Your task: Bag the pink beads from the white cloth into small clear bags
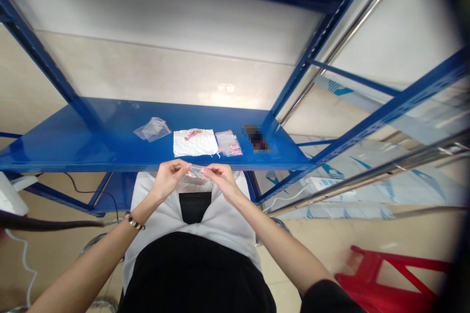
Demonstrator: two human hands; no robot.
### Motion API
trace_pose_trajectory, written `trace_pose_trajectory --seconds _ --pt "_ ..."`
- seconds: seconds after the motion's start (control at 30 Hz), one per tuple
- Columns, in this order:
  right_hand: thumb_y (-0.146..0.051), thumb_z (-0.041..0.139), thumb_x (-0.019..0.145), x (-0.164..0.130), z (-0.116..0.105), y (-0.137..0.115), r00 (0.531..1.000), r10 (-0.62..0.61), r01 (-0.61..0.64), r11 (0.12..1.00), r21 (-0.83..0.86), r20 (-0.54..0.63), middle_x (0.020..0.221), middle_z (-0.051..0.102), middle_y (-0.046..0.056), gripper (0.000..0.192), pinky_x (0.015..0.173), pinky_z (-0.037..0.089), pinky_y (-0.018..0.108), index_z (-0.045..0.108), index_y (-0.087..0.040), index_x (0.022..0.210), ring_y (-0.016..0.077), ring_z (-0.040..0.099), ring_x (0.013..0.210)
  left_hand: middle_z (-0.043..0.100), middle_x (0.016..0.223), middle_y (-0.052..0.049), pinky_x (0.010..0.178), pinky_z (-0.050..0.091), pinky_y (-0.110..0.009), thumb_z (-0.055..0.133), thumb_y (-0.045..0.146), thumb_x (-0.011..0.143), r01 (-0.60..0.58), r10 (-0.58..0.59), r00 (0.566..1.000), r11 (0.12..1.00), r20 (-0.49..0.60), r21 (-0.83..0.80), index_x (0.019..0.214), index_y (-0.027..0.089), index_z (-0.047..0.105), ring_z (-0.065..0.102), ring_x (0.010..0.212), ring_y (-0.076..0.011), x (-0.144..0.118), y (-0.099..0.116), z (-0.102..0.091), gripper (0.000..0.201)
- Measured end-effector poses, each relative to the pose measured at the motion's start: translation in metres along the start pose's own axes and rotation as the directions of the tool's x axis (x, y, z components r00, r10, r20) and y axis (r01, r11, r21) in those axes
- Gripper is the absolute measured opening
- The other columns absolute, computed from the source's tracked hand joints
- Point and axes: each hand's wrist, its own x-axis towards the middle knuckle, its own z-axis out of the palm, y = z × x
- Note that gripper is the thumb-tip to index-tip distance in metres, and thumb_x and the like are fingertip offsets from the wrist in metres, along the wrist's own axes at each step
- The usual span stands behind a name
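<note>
Between my two hands, just in front of the shelf's edge and above my lap, is a small clear plastic bag (196, 173). My left hand (172, 176) pinches its left side between thumb and fingers, and my right hand (221, 178) pinches the right side. Whether anything lies inside the bag is hard to make out. Beyond them on the blue shelf lies a white cloth pouch (194, 147), with a short string of pink beads (193, 134) on top. Close by on its right are zip bags with pink beads (230, 144).
Several flat clear bags (153, 129) lie left of the pouch on the blue shelf (110, 137). A blurred-out dark object (256, 138) is near the right end. Blue uprights (308, 63) frame the shelf. A red stool (389, 279) stands on the floor at right.
</note>
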Motion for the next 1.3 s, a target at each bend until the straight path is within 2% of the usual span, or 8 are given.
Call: trace_pose_trajectory --seconds 0.17,0.33,0.43,0.57,0.83,1.03,1.2,1.3 --pt "-0.043 0.071 0.078 0.001 -0.004 -0.001 1.000 -0.013 0.013 1.000 -0.021 0.004 0.068 0.068 0.003 0.027 0.065 0.044 0.025 0.070 -0.016 0.073 0.0147 0.059 0.065 0.071 0.070 -0.005 0.063 0.046 -0.024 0.068 0.040 0.081 0.006 -0.006 1.000 1.000 0.025 -0.015 0.076 0.013 0.068 0.063 0.065 -0.0153 -0.001 0.005 0.003 0.028" --pt "-0.043 0.070 0.079 -0.003 -0.006 0.002 0.998 -0.011 0.012 1.000 -0.027 0.064 0.070 0.067 0.003 0.028 0.065 0.043 0.026 0.070 -0.015 0.073 0.0148 0.058 0.066 0.073 0.078 -0.008 0.071 0.050 -0.028 0.067 0.041 0.082 0.066 -0.056 0.984 0.996 0.167 -0.056 0.084 0.012 0.069 0.066 0.073 -0.0190 -0.007 0.007 0.011 0.029" --pt "-0.044 0.069 0.079 -0.005 -0.004 0.002 0.990 0.002 0.003 1.000 -0.030 0.144 0.070 0.066 0.003 0.030 0.064 0.041 0.025 0.069 -0.015 0.073 0.0139 0.056 0.065 0.070 0.071 -0.005 0.064 0.048 -0.026 0.067 0.042 0.082 0.083 -0.076 0.987 0.995 0.143 -0.048 0.078 0.013 0.067 0.062 0.064 -0.0158 -0.009 0.002 0.016 0.030" --pt "-0.046 0.060 0.086 -0.004 0.000 0.003 0.990 -0.013 0.020 0.998 -0.054 0.139 0.064 0.061 0.001 0.037 0.062 0.040 0.024 0.066 -0.015 0.068 0.0125 0.052 0.061 0.066 0.065 -0.002 0.061 0.043 -0.022 0.067 0.040 0.083 0.031 -0.031 0.996 1.000 0.089 0.006 0.072 0.014 0.064 0.057 0.060 -0.0123 -0.006 -0.003 0.014 0.029" --pt "-0.044 0.056 0.090 -0.006 0.002 0.008 0.990 -0.139 0.138 0.981 -0.137 0.002 0.065 0.055 0.000 0.033 0.060 0.037 0.024 0.060 -0.016 0.072 0.0125 0.048 0.062 0.070 0.073 -0.006 0.068 0.045 -0.025 0.065 0.039 0.084 0.107 -0.094 0.987 0.990 0.131 -0.094 0.080 0.013 0.067 0.062 0.068 -0.0158 -0.009 -0.002 0.016 0.026" --pt "-0.046 0.051 0.093 -0.013 0.011 0.005 0.976 -0.204 0.186 0.960 -0.209 -0.070 0.069 0.054 0.000 0.034 0.065 0.039 0.025 0.059 -0.017 0.076 0.0135 0.050 0.067 0.066 0.063 -0.004 0.062 0.042 -0.023 0.072 0.038 0.078 0.097 -0.086 0.991 0.990 0.106 -0.102 0.066 0.013 0.064 0.057 0.060 -0.0135 -0.010 -0.001 0.015 0.029" --pt "-0.051 0.048 0.093 -0.016 0.024 0.004 0.969 -0.168 0.144 0.980 -0.140 -0.181 0.060 0.048 -0.002 0.035 0.051 0.036 0.024 0.052 -0.020 0.077 0.0120 0.044 0.053 0.066 0.062 -0.004 0.057 0.040 -0.024 0.069 0.042 0.080 0.068 -0.059 0.989 0.995 0.135 -0.067 0.076 0.012 0.067 0.056 0.056 -0.0133 -0.010 0.001 0.018 0.030" --pt "-0.055 0.047 0.091 -0.014 0.019 -0.012 0.923 -0.189 0.157 0.980 -0.120 -0.336 0.055 0.042 -0.005 0.036 0.042 0.030 0.024 0.051 -0.022 0.079 0.0106 0.037 0.043 0.066 0.058 -0.003 0.059 0.041 -0.025 0.065 0.041 0.083 0.044 -0.033 0.988 0.997 0.150 -0.067 0.083 0.012 0.068 0.056 0.053 -0.0133 -0.012 0.007 0.018 0.030"
